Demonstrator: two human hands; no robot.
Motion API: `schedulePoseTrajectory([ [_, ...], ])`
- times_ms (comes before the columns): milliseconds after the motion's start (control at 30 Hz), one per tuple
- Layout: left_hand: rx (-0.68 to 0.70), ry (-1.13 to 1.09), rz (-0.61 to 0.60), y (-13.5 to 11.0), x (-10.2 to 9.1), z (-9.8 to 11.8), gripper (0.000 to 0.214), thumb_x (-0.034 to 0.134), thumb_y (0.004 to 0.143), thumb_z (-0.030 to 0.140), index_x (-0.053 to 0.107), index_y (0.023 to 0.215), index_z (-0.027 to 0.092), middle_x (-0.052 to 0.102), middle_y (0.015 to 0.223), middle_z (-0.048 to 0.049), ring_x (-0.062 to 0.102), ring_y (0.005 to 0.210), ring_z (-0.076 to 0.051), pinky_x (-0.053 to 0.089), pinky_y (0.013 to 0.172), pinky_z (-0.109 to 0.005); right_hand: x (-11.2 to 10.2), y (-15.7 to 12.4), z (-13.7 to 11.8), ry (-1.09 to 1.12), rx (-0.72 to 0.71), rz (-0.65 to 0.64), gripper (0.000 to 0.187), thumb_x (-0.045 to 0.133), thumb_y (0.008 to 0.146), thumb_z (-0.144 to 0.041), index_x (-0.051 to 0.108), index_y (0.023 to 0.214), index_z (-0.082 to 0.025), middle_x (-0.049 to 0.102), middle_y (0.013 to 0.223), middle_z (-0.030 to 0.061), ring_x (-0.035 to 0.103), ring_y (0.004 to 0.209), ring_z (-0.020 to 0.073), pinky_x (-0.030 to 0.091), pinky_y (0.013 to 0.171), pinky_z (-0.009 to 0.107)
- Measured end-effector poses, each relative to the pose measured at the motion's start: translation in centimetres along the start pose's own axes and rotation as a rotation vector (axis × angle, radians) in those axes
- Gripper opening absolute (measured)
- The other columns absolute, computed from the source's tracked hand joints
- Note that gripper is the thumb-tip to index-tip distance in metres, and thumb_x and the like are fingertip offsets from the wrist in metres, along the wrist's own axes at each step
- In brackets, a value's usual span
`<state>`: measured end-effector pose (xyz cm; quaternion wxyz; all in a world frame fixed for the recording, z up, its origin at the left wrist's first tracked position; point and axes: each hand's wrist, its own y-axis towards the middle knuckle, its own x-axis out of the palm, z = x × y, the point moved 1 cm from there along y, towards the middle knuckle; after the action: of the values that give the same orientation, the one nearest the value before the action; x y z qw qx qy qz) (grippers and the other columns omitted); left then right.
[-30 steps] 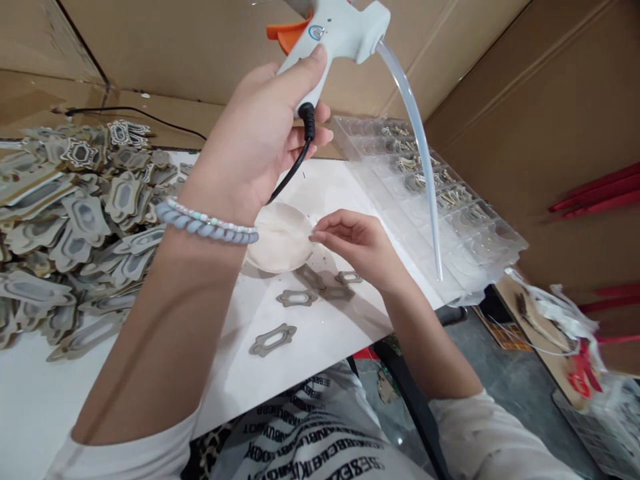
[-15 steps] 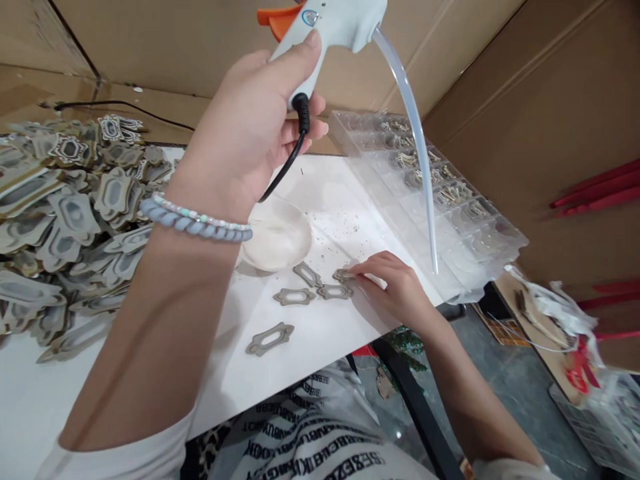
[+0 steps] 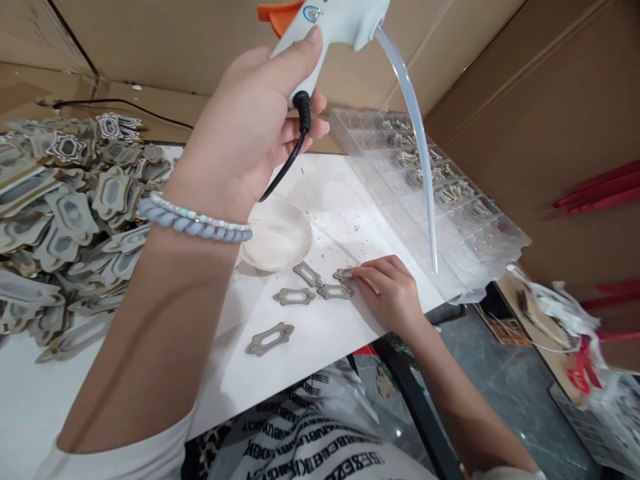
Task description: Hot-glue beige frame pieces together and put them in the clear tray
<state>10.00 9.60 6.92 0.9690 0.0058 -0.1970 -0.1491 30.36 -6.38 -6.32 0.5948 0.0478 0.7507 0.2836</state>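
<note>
My left hand [image 3: 270, 113] is closed round the handle of a white hot glue gun [image 3: 345, 23] with an orange trigger, raised above the table. A long translucent glue stick [image 3: 417, 120] curves down out of the gun's back end; the nozzle is out of view. On the table, my right hand [image 3: 387, 290] has its fingertips pinched on the end of a small grey ornate frame [image 3: 343, 273]. Close by lie several similar pieces, among them a frame [image 3: 294, 297] and a separate one [image 3: 270, 339] nearer the front edge.
A large heap of grey frames [image 3: 70, 220] covers the table's left side. Behind the loose pieces sits a round whitish dish [image 3: 280, 237]. At the right stands a clear compartment box [image 3: 400, 173] holding small metal parts. Cardboard walls [image 3: 190, 47] enclose the back.
My right hand has shifted slightly, its wrist turning, with the fingertips still at the same frame. My left hand and the glue gun are almost unmoved.
</note>
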Motion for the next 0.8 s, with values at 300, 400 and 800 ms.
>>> schedulePoseTrajectory([
  [300,0.013,0.043,-0.012,-0.11,0.14,-0.07,0.016,0.049,0.106,0.024,0.054,0.098,0.01,0.053,0.073,0.0023,0.055,0.055,-0.004,0.046,0.054,-0.012,0.14,0.04,-0.18,-0.057,-0.036,0.068,0.018,0.063,0.093,-0.01,0.077,0.088,-0.02,0.077,0.082,0.0066,0.065,0.076,0.0226,0.057,0.066,0.035],
  [400,0.01,0.049,-0.012,-0.11,0.22,-0.02,0.016,0.047,0.106,0.024,0.054,0.098,0.011,0.052,0.073,0.0026,0.054,0.056,-0.004,0.046,0.055,-0.012,0.27,-0.05,-0.15,-0.058,-0.017,0.066,0.02,0.063,0.093,-0.01,0.078,0.088,-0.021,0.077,0.082,0.0068,0.065,0.077,0.023,0.057,0.067,0.036],
  [800,-0.003,0.056,-0.003,-0.02,0.18,-0.11,0.017,0.048,0.106,0.026,0.055,0.098,0.013,0.051,0.073,0.0025,0.054,0.058,-0.004,0.046,0.054,-0.012,0.31,-0.02,-0.33,-0.061,-0.007,0.046,0.023,0.062,0.094,-0.012,0.081,0.089,-0.023,0.077,0.081,0.0068,0.065,0.077,0.0231,0.058,0.065,0.037],
])
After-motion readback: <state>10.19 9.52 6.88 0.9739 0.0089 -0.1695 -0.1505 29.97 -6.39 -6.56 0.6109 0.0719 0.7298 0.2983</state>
